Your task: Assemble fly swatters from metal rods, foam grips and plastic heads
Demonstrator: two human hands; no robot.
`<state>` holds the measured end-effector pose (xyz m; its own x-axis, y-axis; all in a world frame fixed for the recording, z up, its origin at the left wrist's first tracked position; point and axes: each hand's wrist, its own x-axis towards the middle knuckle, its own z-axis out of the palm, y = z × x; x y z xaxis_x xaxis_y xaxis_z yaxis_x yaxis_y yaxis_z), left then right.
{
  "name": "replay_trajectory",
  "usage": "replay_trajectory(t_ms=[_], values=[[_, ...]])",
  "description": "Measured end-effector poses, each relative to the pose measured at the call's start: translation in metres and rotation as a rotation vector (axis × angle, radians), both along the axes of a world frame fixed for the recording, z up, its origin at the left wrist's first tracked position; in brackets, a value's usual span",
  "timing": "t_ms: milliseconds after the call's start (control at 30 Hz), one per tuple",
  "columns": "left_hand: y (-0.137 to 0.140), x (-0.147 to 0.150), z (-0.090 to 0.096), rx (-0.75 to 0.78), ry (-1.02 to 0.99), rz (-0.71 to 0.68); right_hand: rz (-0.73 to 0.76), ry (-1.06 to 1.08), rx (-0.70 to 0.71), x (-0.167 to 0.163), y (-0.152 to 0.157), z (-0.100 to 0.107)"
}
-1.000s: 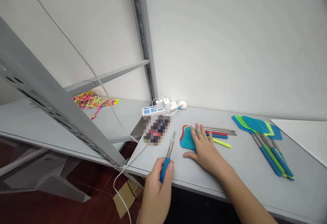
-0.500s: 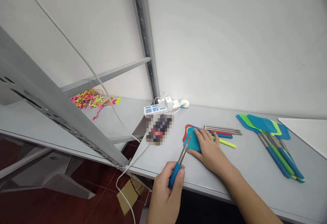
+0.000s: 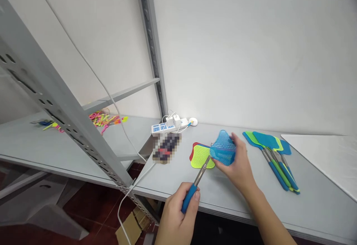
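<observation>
My left hand (image 3: 182, 207) is closed around the blue grip of a fly swatter handle (image 3: 192, 194), its metal rod pointing up and away. Between the thumb and fingers of my right hand (image 3: 237, 163) is a blue perforated fly swatter head (image 3: 223, 149), raised above the shelf and tilted. The rod's tip is close to the lower edge of that head; whether they touch I cannot tell. Underneath lie a yellow-green swatter head (image 3: 201, 156) and a red swatter head (image 3: 192, 151), partly covered. Metal rods behind my right hand are mostly hidden.
Several whole fly swatters (image 3: 279, 163) lie at the right, beside a white sheet (image 3: 320, 152). A power strip (image 3: 158, 127) and a pixelated dark item (image 3: 166, 148) are to the left. A grey upright post (image 3: 69, 99) and a hanging white cable (image 3: 103, 85) stand nearer left.
My right hand has lifted the blue swatter head off the pile, uncovering the yellow-green one. My left hand still holds the handle. The view has shifted slightly.
</observation>
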<state>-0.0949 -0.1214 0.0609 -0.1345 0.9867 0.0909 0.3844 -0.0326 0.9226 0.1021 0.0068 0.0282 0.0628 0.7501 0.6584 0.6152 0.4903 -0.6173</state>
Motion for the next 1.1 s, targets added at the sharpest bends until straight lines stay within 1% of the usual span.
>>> replay_trajectory(t_ms=[33, 100, 133, 167, 233, 400, 567, 667, 867, 1100], values=[[0.000, 0.003, 0.000, -0.002, 0.006, -0.027, 0.024, 0.184, -0.021, 0.008, -0.007, 0.006], [0.000, 0.012, -0.002, -0.009, 0.019, -0.091, 0.114, 0.609, -0.117, 0.023, -0.023, 0.017], [0.000, 0.017, -0.003, -0.019, 0.029, -0.125, 0.162, 0.791, -0.171, 0.029, -0.031, 0.022], [0.000, 0.021, -0.005, -0.034, 0.038, -0.161, 0.202, 0.921, -0.215, 0.034, -0.040, 0.027], [-0.001, 0.031, -0.007, -0.060, 0.047, -0.232, 0.245, 1.062, -0.258, 0.041, -0.057, 0.037], [-0.006, 0.052, -0.009, -0.088, 0.048, -0.361, 0.271, 1.286, -0.238, 0.043, -0.092, 0.051], [-0.012, 0.066, -0.006, -0.102, 0.050, -0.437, 0.226, 1.391, -0.220, 0.050, -0.116, 0.053], [-0.015, 0.071, -0.005, -0.113, 0.062, -0.447, 0.223, 1.408, -0.190, 0.059, -0.124, 0.053], [-0.020, 0.074, -0.006, -0.118, 0.059, -0.436, 0.218, 1.379, -0.116, 0.069, -0.131, 0.056], [-0.018, 0.073, -0.011, -0.105, 0.090, -0.439, 0.282, 1.375, -0.131, 0.069, -0.132, 0.059]])
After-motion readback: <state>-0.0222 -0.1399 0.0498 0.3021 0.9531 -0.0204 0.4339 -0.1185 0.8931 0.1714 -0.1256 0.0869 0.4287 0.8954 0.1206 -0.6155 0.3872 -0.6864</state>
